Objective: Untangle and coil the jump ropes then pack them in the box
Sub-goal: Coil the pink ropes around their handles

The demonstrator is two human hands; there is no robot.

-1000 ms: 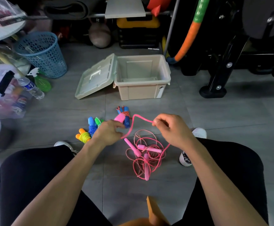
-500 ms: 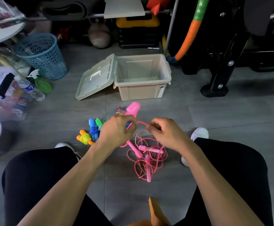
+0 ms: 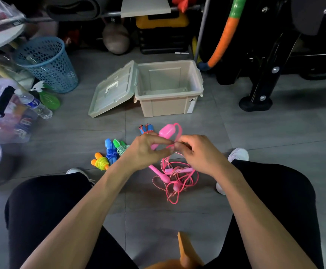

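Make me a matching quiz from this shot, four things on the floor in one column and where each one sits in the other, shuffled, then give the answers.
Things:
1. beige storage box
2. blue mesh basket
3. tangled pink ropes
4. yellow coiled rope

Places:
A. far left, under the round table edge
B. between the person's knees, below both hands
C. centre, lid open to its left
D. leftmost in the row of coiled ropes

Pairs: 1-C, 2-A, 3-B, 4-D
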